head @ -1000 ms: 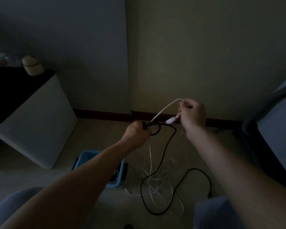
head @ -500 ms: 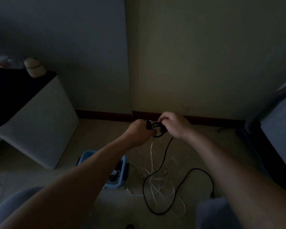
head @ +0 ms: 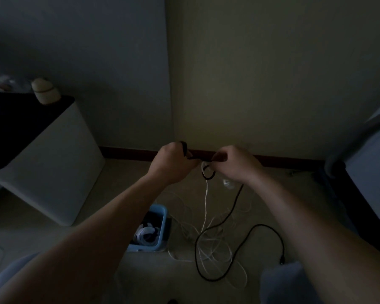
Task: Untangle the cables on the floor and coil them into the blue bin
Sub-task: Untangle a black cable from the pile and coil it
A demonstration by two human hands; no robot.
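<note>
Left hand (head: 171, 164) and right hand (head: 236, 166) grip black cable (head: 234, 204); pulling apart may cinch white cable (head: 206, 194) beside blue bin (head: 165, 224)

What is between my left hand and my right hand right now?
In the head view, a short stretch of thin black cable runs from the left hand to the right hand.

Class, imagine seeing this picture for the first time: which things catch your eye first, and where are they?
Mid-frame, the left hand and right hand both grip a black cable. Its slack drops to the floor and loops through a tangle of white cables. Left of that stands the blue bin, with coiled cable inside.
</note>
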